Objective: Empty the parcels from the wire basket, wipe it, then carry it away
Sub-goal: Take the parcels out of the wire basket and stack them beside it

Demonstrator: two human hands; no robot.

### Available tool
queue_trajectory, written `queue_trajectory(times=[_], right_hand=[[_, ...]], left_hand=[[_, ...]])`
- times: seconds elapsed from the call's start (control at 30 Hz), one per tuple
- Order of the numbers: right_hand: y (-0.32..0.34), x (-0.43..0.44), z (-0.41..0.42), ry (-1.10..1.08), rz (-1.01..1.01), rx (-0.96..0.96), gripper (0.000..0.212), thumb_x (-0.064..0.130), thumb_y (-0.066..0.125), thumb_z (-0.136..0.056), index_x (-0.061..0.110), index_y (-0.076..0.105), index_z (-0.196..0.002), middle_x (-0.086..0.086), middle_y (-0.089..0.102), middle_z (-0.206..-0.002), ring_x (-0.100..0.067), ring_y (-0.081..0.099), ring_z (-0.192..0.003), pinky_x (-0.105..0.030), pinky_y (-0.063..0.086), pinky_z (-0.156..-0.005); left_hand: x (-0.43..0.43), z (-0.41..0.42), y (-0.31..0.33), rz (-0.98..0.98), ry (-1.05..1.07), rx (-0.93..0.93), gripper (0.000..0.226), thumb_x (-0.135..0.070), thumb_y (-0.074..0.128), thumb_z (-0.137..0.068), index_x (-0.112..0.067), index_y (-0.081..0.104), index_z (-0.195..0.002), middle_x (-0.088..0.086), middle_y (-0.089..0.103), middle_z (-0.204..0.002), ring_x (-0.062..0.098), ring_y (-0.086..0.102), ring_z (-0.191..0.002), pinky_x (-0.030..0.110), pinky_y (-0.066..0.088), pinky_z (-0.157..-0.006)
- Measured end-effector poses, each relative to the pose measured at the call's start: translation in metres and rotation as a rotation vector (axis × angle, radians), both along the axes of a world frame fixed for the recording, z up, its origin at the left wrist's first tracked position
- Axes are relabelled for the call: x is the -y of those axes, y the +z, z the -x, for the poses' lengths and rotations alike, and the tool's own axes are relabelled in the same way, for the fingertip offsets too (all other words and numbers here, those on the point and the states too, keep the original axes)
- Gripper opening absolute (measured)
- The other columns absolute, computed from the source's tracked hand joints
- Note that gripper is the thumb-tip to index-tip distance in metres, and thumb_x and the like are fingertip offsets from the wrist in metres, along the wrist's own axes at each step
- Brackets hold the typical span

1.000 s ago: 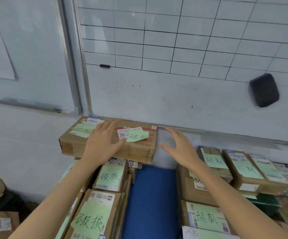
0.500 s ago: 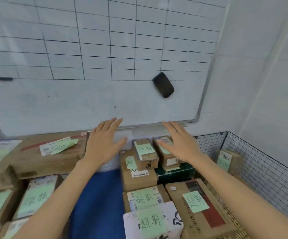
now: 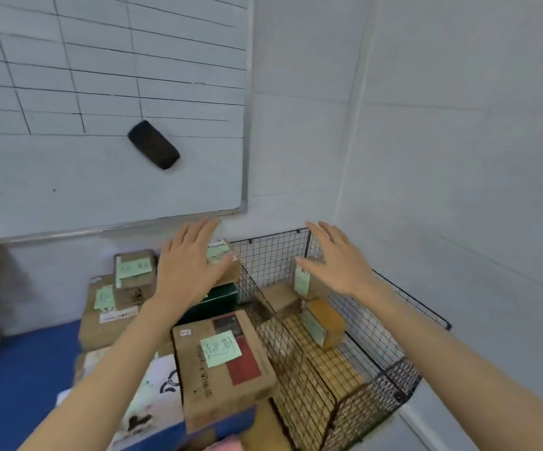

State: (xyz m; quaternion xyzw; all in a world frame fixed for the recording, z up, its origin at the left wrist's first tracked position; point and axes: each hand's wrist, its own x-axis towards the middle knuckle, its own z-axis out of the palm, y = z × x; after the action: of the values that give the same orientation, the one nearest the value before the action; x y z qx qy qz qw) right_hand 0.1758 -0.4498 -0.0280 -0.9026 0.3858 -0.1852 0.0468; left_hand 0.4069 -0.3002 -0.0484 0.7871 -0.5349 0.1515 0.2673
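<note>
Left hand (image 3: 192, 268) and right hand (image 3: 338, 258) shifted rightward toward wire basket (image 3: 271, 255); both hands spread open, empty; small parcels (image 3: 323, 322) inside.

The left hand (image 3: 192, 268) half hides a parcel (image 3: 229, 275). The green note (image 3: 220, 348) seems too blurred to read; the wire basket (image 3: 390, 390) is cropped below.

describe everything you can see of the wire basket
The wire basket is a rectangular, open-topped cage of thin dark grid mesh, rusty-looking along its left wall. It stands upright in the room's corner, with stacked cardboard parcels right beside its left wall. A yellowish surface shows through its grid floor. Three small cardboard boxes sit inside at the far end. The right hand, fingers straight, is above that end; whether it touches anything cannot be told.
</note>
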Motion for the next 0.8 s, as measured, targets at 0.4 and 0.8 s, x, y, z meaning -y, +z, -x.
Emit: queue_trajectory(times=[0.4,0.8], right_hand=[[-0.033,0.073,0.119,-0.076,-0.126,0.017,0.077,0.058,0.052,-0.094,0.030,0.017,-0.156,-0.003,0.012,-0.165,-0.023,0.012,-0.151,-0.047,0.025,-0.116],[-0.092,0.177,0.080,0.037,-0.245,-0.069,0.085,0.047,0.063,-0.091,0.024,0.015,-0.157,-0.006,0.015,-0.164,-0.026,0.017,-0.149,-0.048,0.026,-0.117]], left_hand=[[0.091,0.119,-0.011,-0.106,-0.121,-0.082,0.073,-0.062,0.046,-0.092,-0.031,0.024,-0.155,-0.004,0.026,-0.160,0.022,0.025,-0.146,0.047,0.020,-0.117],[0.226,0.128,-0.062,-0.247,-0.134,-0.344,0.074,-0.055,0.054,-0.093,-0.028,0.024,-0.154,0.002,0.027,-0.161,0.027,0.024,-0.147,0.046,0.023,-0.118]])
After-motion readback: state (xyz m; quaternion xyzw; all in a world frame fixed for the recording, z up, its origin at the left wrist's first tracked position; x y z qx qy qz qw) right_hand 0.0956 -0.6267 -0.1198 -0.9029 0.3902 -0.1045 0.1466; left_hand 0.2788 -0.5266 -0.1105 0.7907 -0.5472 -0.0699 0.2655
